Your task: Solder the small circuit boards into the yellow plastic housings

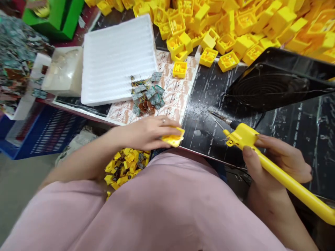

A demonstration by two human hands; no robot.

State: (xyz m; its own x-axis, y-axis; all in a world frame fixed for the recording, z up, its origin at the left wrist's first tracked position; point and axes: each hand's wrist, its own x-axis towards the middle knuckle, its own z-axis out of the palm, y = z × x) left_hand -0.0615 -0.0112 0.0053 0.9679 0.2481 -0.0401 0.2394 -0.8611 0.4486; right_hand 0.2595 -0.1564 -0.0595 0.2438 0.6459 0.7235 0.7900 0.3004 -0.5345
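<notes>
Near the table's front edge my left hand is closed on a small yellow plastic housing, its fingers lying over the top. My right hand grips a yellow soldering iron with a thin feed tube beside its tip. The tip points left, over the black bench surface. Just beyond my left hand lies a pile of small circuit boards with thin wires. Closest to that pile on the table is a single yellow housing, open side up.
A white foam slab lies at the back left. Many yellow housings are heaped along the back. A black fan stands at right. More circuit boards and a blue crate are at left; yellow parts fill a spot below the table edge.
</notes>
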